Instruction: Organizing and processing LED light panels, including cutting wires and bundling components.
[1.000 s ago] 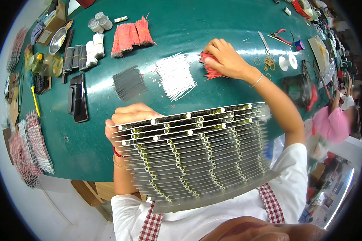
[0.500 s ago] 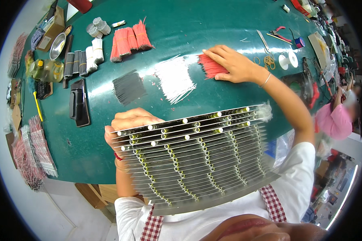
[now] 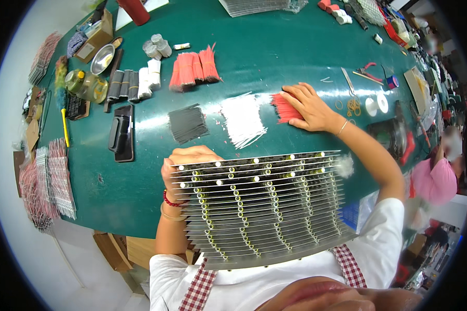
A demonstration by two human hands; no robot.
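A tall stack of thin grey metal plates (image 3: 254,217), with rows of small pale-ringed tubes between the layers, fills the foreground. My left hand (image 3: 192,155) is closed at its upper left corner; its fingertips are hidden behind the plates. On the green table, my right hand (image 3: 316,109) lies over a flat pile of red wires (image 3: 283,108), thumb at the near side and fingers at the far side. Left of that lies a pile of white wires (image 3: 243,120), then a pile of dark grey wires (image 3: 188,123). A wad of clear plastic (image 3: 344,166) hangs at the stack's upper right corner.
Tied red bundles (image 3: 194,70), white bundles (image 3: 149,78) and grey bundles (image 3: 123,84) stand farther back. A black case (image 3: 122,133) lies at left. Rubber bands (image 3: 354,106), a white spool (image 3: 377,105) and pliers (image 3: 369,70) are at right. A person in pink (image 3: 436,181) is far right.
The view has shifted, so table things appear farther right and lower. The fingers of my right hand have shifted slightly on the red wires. My left hand keeps its place at the stack's corner.
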